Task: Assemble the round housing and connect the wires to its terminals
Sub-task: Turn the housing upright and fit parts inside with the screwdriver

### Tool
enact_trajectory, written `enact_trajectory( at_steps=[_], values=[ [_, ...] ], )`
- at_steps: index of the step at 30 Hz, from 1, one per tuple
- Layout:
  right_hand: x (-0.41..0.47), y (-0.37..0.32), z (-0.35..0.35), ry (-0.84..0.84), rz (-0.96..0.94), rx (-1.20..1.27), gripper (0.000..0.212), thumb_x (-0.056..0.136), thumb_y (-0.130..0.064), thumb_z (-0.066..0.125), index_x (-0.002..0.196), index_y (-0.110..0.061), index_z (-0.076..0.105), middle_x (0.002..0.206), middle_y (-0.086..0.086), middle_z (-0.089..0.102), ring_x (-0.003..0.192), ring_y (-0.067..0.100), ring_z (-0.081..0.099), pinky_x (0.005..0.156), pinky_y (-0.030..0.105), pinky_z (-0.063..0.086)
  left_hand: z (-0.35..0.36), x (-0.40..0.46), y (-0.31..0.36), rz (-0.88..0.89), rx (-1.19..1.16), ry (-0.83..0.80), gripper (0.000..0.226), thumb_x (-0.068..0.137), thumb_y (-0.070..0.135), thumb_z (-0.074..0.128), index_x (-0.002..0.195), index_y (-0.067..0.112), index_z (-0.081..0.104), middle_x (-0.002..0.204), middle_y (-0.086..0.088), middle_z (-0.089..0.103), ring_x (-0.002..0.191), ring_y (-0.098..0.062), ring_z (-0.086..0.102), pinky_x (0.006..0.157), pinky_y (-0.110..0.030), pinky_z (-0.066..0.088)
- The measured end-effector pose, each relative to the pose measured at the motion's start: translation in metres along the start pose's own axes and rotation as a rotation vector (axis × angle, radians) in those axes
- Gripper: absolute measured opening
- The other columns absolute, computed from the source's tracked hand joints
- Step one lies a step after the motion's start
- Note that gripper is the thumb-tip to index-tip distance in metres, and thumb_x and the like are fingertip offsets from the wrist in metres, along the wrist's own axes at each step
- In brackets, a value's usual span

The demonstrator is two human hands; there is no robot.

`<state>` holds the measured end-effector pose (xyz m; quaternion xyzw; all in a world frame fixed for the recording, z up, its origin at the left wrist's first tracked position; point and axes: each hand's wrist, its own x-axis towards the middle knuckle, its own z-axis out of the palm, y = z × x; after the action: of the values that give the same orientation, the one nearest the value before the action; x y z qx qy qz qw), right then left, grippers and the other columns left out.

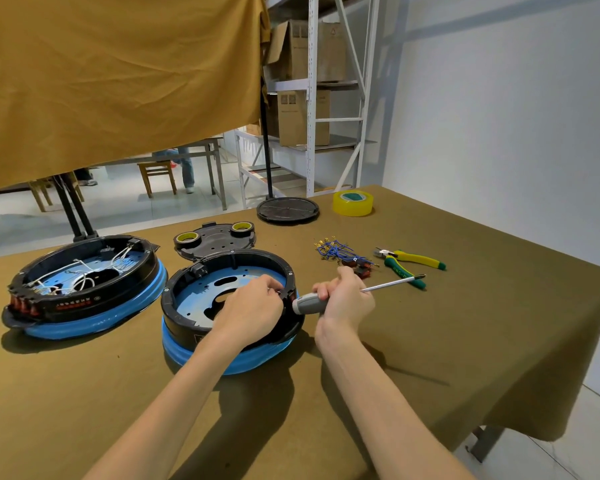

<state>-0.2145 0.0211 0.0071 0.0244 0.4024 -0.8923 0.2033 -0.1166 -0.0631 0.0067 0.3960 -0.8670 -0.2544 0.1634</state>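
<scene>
A worktop [430,341] under an olive-brown cloth carries everything here. Near its front middle sits the round housing [187,327], a black ring on a blue base with a pale blue perforated plate inside. To its left, well apart, stands a second housing [94,306] of the same kind, already strung with white wires [80,271]. Just behind the near housing lies a flat black cover plate [219,242] with two small tape rolls on it, and farther back a round black stand base [287,209] beside a roll of yellow tape [353,202]. The left hand [253,313] reaches into the housing at its right rim, fingers curled and pinching a small part there that is too small to identify. The right hand [343,299], just outside that rim, grips the grey handle of a screwdriver [309,303], whose shaft points away to the right. Behind it lie green-and-yellow pliers [413,259], then a loose bundle of blue wires [336,252] with brass terminals, and some small red parts [361,268] just beside the right hand.
</scene>
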Motion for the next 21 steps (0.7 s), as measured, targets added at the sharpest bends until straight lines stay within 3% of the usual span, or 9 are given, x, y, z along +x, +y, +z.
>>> enact_trajectory(
  at_steps=[5, 9, 11, 13, 16, 21],
  values=[
    [0.008, -0.007, -0.001, -0.017, -0.006, 0.093, 0.037, 0.092, -0.003, 0.057, 0.062, -0.015, 0.040, 0.045, -0.002, 0.032, 0.039, 0.015, 0.036, 0.058, 0.036, 0.047, 0.000, -0.001, -0.001, 0.021, 0.013, 0.010, 0.027, 0.106, 0.029, 0.036, 0.121, 0.036, 0.058, 0.085, 0.008, 0.066, 0.071, -0.013, 0.066, 0.069, -0.040, 0.059],
    [-0.002, 0.007, 0.006, -0.049, -0.046, -0.019, 0.043, 0.092, -0.004, 0.058, 0.054, -0.018, 0.044, 0.043, -0.002, 0.035, 0.038, 0.013, 0.037, 0.054, 0.032, 0.049, 0.000, -0.002, -0.002, 0.075, 0.075, 0.047, 0.037, 0.106, 0.027, 0.037, 0.136, 0.034, 0.057, 0.118, 0.004, 0.070, 0.086, -0.013, 0.065, 0.078, -0.040, 0.059],
    [-0.003, 0.008, 0.003, -0.062, -0.027, -0.039, 0.047, 0.093, -0.005, 0.059, 0.050, -0.020, 0.046, 0.044, -0.001, 0.036, 0.039, 0.014, 0.039, 0.058, 0.035, 0.050, 0.000, -0.002, -0.003, 0.098, 0.083, 0.057, 0.039, 0.106, 0.026, 0.037, 0.138, 0.034, 0.057, 0.125, 0.003, 0.068, 0.090, -0.012, 0.062, 0.080, -0.036, 0.057],
    [0.001, 0.002, -0.002, -0.055, -0.030, -0.018, 0.052, 0.094, -0.005, 0.059, 0.046, -0.023, 0.048, 0.044, -0.002, 0.037, 0.039, 0.013, 0.039, 0.061, 0.036, 0.050, -0.002, -0.001, -0.003, 0.116, 0.075, 0.029, 0.039, 0.106, 0.026, 0.037, 0.138, 0.034, 0.058, 0.123, 0.004, 0.067, 0.088, -0.009, 0.061, 0.079, -0.034, 0.057],
    [0.006, -0.003, -0.002, -0.036, -0.037, 0.039, 0.041, 0.095, -0.007, 0.058, 0.057, -0.017, 0.046, 0.045, -0.003, 0.036, 0.039, 0.014, 0.039, 0.062, 0.037, 0.049, -0.003, -0.003, -0.003, 0.116, 0.037, -0.004, 0.038, 0.106, 0.027, 0.038, 0.137, 0.033, 0.059, 0.112, 0.008, 0.064, 0.089, -0.009, 0.063, 0.079, -0.035, 0.058],
    [0.000, 0.007, 0.000, -0.059, 0.022, -0.027, 0.039, 0.097, -0.011, 0.059, 0.061, -0.015, 0.045, 0.044, -0.003, 0.037, 0.038, 0.012, 0.041, 0.062, 0.037, 0.051, -0.003, -0.004, -0.003, 0.123, 0.043, 0.044, 0.036, 0.101, 0.043, 0.047, 0.133, 0.033, 0.061, 0.126, 0.009, 0.068, 0.100, -0.009, 0.058, 0.074, -0.026, 0.044]
  ],
)
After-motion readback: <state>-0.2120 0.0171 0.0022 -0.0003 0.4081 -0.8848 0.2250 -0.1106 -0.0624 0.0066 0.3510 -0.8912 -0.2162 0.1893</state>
